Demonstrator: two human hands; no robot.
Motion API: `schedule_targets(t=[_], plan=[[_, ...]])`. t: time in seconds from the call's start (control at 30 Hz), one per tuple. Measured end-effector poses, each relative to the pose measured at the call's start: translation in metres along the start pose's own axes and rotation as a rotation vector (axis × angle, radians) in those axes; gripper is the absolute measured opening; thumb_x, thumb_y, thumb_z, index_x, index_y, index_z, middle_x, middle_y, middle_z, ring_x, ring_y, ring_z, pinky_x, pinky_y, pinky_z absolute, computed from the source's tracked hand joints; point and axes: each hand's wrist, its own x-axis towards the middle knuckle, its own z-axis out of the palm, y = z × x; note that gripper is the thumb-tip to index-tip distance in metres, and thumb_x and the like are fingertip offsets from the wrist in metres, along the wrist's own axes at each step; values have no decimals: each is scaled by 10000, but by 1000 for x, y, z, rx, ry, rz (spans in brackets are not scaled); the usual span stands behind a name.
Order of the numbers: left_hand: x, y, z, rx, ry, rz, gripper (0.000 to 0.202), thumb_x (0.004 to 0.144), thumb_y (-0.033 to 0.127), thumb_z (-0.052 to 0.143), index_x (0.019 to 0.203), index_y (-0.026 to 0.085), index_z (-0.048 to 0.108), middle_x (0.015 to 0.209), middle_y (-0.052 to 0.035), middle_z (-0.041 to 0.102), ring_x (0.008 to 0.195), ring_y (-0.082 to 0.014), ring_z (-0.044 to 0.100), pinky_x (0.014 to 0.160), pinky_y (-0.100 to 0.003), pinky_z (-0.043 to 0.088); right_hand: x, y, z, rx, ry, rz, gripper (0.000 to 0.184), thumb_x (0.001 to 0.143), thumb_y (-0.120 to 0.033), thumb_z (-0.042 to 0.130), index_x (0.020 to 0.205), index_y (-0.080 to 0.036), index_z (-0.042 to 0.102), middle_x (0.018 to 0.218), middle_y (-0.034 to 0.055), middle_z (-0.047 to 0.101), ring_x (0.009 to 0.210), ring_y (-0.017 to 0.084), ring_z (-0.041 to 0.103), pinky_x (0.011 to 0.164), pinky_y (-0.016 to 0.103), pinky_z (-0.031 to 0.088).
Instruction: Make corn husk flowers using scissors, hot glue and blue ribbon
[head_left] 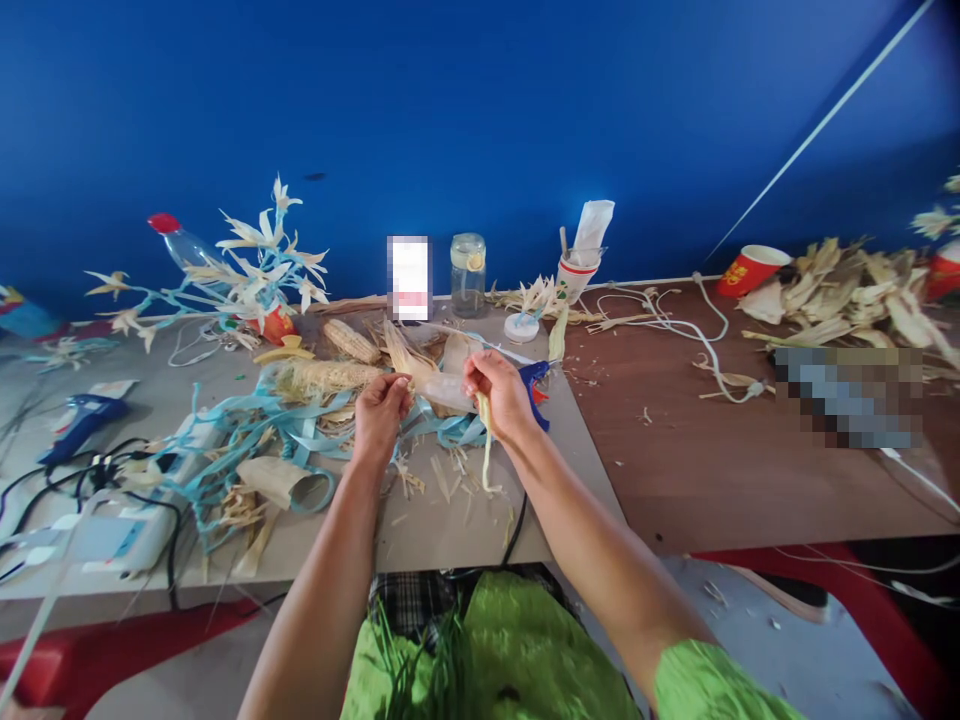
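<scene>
My right hand is closed on a pale yellow husk strip, whose end hangs below the palm. Level with it, my left hand is pinched shut; whatever its fingertips hold is too small to make out. Dried corn husks lie on the table just behind and between the hands. To the left are a tuft of corn silk, a corn cob and tangled light-blue ribbon. A blue glue gun shows partly behind my right hand.
Husk flowers on blue stems stand at the back left. A glass jar, a white lid and a paper cup line the back. Another glue gun and a power strip lie left. Husks are heaped right.
</scene>
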Motion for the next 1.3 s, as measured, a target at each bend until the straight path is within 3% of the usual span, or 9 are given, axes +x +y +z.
schedule_targets(t=[0.3,0.5,0.7,0.9,1.03,1.3], plan=[[0,1,1,3,46,9,251,759,406,609,747,155,613,492,67,355,439,-62,309,441,-206,261,-7,5,6,-38,-59,78,268,668,-384,677,632,-188,498,539,-63,462,438,53,379,451,207,283],[1,11,5,25,24,-11,206,751,335,610,849,157,646,550,37,453,506,-78,406,482,-201,302,-6,5,5,38,-90,111,240,670,-358,684,641,-181,525,576,-56,475,458,56,403,465,206,316],[15,21,12,-2,-93,16,122,725,263,595,773,155,627,586,21,533,567,-89,489,609,-223,412,-5,5,2,114,-159,117,221,684,-371,657,668,-184,539,641,-31,492,517,76,422,506,226,369],[25,16,0,179,-184,104,141,724,277,610,785,150,622,642,-7,623,632,-120,560,660,-255,434,-6,-5,3,248,-187,198,210,708,-387,616,700,-184,561,689,-8,530,548,89,435,544,248,399],[18,12,-4,136,-179,170,163,768,309,588,817,158,627,756,-21,634,695,-127,578,712,-274,447,-7,-4,2,303,-248,191,201,718,-378,636,716,-180,598,719,1,563,583,98,483,577,254,410],[0,18,7,-128,-317,10,253,780,427,602,808,175,599,582,39,387,516,-78,355,497,-210,293,-7,2,3,215,-240,50,198,716,-391,664,757,-198,642,733,3,588,654,120,549,675,284,436]])
